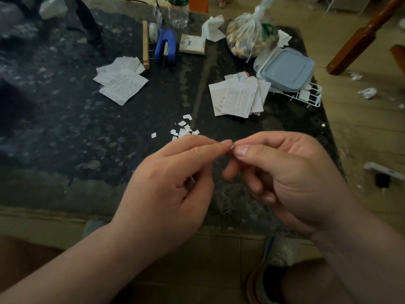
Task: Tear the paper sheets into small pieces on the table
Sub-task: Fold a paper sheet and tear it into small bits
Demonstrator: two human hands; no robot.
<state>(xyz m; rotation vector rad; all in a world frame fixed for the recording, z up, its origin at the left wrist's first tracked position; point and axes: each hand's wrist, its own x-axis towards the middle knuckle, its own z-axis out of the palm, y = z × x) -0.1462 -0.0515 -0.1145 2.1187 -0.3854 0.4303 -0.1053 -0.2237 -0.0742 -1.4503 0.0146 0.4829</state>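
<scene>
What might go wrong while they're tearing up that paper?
The scrap pinched between the left hand and right hand is barely visible, so it may slip instead of tearing. The torn pieces lie loose on the table; a brushing wrist or draught might scatter them to the floor, where white bits already lie.

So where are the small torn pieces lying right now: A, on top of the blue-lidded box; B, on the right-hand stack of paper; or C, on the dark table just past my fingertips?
C: the small torn pieces lie scattered on the dark table just beyond the left hand, which together with the right hand pinches a paper scrap.
</scene>
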